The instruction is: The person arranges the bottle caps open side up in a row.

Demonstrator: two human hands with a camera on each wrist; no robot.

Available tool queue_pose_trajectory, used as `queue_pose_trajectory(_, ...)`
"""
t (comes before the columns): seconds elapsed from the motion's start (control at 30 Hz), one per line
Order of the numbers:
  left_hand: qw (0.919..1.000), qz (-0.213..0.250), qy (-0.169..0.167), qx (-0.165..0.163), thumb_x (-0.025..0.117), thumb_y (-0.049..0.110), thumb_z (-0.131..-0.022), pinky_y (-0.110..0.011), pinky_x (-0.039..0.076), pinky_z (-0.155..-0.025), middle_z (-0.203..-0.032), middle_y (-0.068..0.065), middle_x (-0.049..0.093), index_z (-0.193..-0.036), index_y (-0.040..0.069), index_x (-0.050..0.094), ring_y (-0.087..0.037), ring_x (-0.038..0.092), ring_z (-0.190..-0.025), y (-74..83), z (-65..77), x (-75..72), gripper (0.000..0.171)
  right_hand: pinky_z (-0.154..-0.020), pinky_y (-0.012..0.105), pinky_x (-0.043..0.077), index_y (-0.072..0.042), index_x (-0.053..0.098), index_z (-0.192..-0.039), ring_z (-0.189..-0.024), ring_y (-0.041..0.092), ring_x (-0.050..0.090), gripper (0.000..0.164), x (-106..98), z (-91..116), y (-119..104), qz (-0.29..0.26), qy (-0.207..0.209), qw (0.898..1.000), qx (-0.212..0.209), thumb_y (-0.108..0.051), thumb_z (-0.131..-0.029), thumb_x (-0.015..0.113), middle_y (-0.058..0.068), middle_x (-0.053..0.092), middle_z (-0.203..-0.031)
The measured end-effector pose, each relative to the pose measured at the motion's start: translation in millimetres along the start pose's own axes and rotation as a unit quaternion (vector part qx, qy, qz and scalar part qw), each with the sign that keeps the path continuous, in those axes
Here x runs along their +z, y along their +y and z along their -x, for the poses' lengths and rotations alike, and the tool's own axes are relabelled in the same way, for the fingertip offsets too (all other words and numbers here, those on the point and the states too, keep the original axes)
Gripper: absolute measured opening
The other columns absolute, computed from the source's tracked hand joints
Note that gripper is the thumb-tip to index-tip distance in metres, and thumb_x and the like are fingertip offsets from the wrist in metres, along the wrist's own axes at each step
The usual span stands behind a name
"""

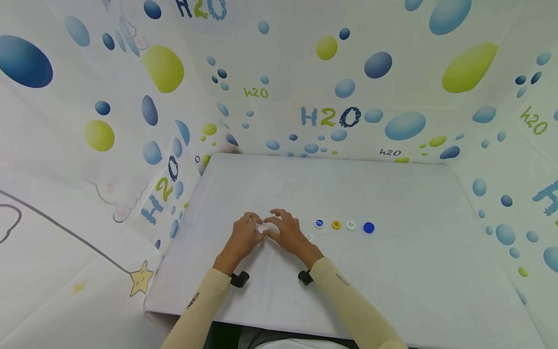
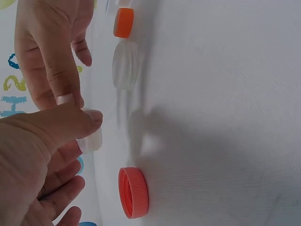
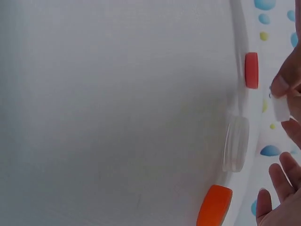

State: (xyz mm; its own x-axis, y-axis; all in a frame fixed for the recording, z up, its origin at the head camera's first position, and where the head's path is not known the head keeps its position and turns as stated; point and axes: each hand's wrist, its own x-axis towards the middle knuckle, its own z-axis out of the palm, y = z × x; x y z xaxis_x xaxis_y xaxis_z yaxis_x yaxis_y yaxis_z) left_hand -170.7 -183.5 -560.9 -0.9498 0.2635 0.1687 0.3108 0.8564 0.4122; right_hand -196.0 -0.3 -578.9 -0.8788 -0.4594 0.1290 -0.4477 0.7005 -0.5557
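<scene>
My left hand (image 1: 244,236) pinches a small white bottle cap (image 2: 92,137) between thumb and fingers, above the table. Beside it, my right hand (image 1: 285,233) has its fingers spread, with a fingertip (image 3: 291,131) right at the lower edge of the cap in the right wrist view. A red cap (image 2: 134,193) lies on the table on the left-hand side. Next to it, a larger clear lid (image 2: 125,66) stands below the hands, and an orange cap (image 2: 123,22) lies farther right. In the head view the hands largely cover the pinched cap.
Right of the hands, a blue-and-white cap (image 1: 319,223), a yellow cap (image 1: 336,225), a white cap (image 1: 350,225) and a blue cap (image 1: 368,228) form a row. Another white cap (image 1: 309,237) lies close to the right wrist. Patterned sheets (image 1: 279,116) enclose the white-covered table (image 1: 414,271).
</scene>
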Motion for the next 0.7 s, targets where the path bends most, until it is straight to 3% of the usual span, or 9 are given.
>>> queue_pose_trajectory(0.1, 0.9995, -0.023, -0.018, -0.012, 0.082, 0.021, -0.094, -0.062, 0.047, -0.106, -0.13, -0.021, 0.06, -0.116, 0.001, 0.066, -0.039, 0.064, -0.119, 0.2, -0.1, 1.3, 0.034, -0.101, 0.053, 0.045, -0.021, 0.071, -0.134, -0.139, 0.03, 0.052, 0.033, -2, 1, 0, 0.033, -0.002, 0.999, -0.024, -0.032, -0.102, 0.072, 0.008, 0.051, -0.156)
queue_pose_trajectory(0.23, 0.999, -0.03, -0.031, -0.013, 0.082, 0.022, -0.094, -0.062, 0.047, -0.105, -0.131, -0.02, 0.06, -0.116, 0.0, 0.068, -0.04, 0.063, -0.121, -0.2, -2.4, 3.2, 0.034, -0.101, 0.051, 0.045, -0.019, 0.072, -0.132, -0.14, 0.03, 0.052, 0.031, -3, 2, 0, 0.055, -0.005, 0.998, -0.034, -0.03, -0.102, 0.072, 0.007, 0.053, -0.154)
queue_pose_trajectory(0.47, 0.9964, -0.039, -0.066, -0.036, 0.081, 0.025, -0.095, -0.06, 0.042, -0.111, -0.137, -0.019, 0.058, -0.116, 0.002, 0.069, -0.039, 0.058, -0.129, -1.1, -4.5, 9.3, 0.034, -0.105, 0.051, 0.042, -0.02, 0.071, -0.133, -0.143, 0.027, 0.049, 0.032, 4, 3, 2, 0.076, -0.025, 0.997, -0.019, -0.033, -0.104, 0.069, 0.004, 0.054, -0.154)
queue_pose_trajectory(0.7, 0.9954, -0.036, -0.075, -0.048, 0.08, 0.024, -0.096, -0.059, 0.04, -0.114, -0.139, -0.018, 0.057, -0.118, 0.002, 0.068, -0.038, 0.055, -0.133, 0.2, -5.0, 13.5, 0.033, -0.105, 0.053, 0.04, -0.022, 0.072, -0.131, -0.143, 0.026, 0.048, 0.031, 11, 2, 8, 0.088, -0.02, 0.996, -0.01, -0.036, -0.103, 0.069, 0.003, 0.055, -0.154)
